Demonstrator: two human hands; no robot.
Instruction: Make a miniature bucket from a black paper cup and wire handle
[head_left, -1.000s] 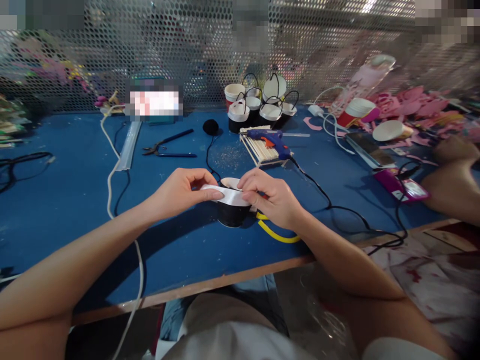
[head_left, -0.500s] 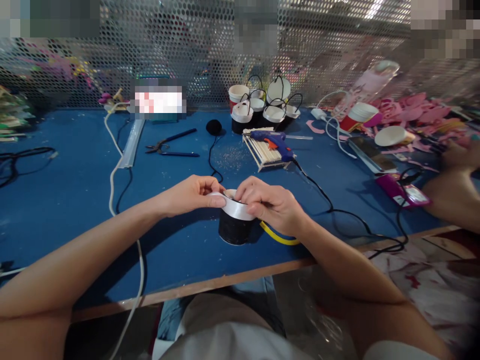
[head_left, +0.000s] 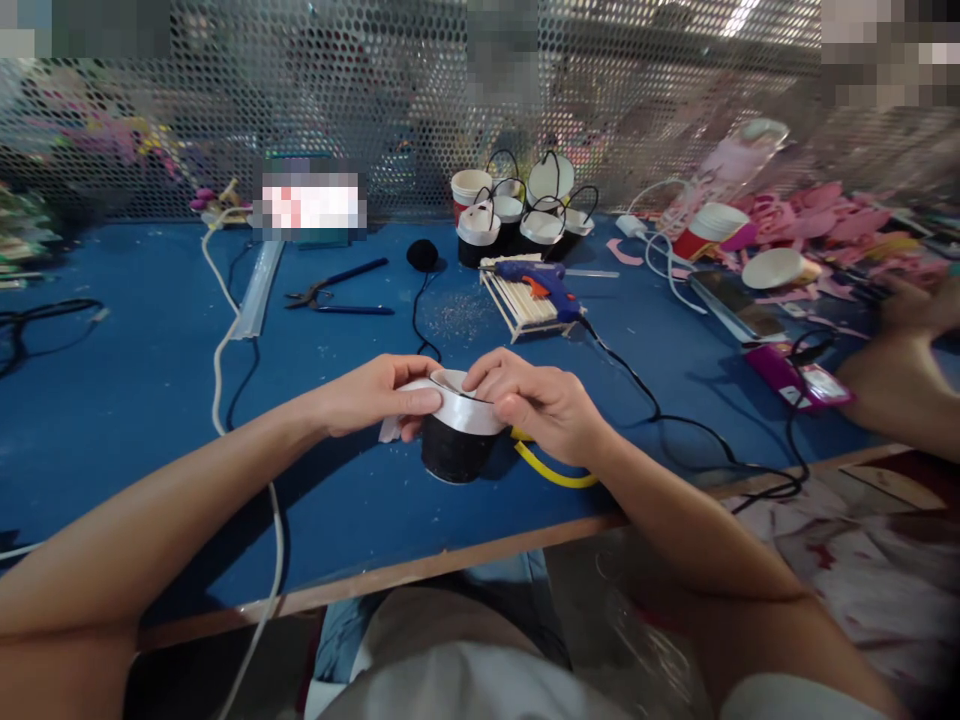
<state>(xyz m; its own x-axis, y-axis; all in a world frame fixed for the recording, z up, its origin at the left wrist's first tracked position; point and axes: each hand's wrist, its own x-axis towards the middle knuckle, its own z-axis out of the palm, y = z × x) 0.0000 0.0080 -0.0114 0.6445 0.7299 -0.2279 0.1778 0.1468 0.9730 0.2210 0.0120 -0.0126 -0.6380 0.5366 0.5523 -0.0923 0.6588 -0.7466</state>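
As my left hand (head_left: 382, 397) pinches white band (head_left: 465, 413) to black cup (head_left: 457, 456), right hand (head_left: 553, 408) clasps opposite side, likely to hold band snug; cup upright at tabletop's (head_left: 345, 520) near side (resting or lifted, can't tell).

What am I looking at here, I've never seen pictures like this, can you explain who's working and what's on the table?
There is no machine here, just a person's bare hands, seen by one camera worn on their head, looking forward and down. The left hand pinches a white strip at the rim of a black cup. The right hand grips the rim from the other side, fingertips inside. On the blue table beyond lie blue-handled pliers, a black ball and a blue glue gun on a small slatted rack. Farther back stand several cups with thin black loops. At the far right is another person's hand.
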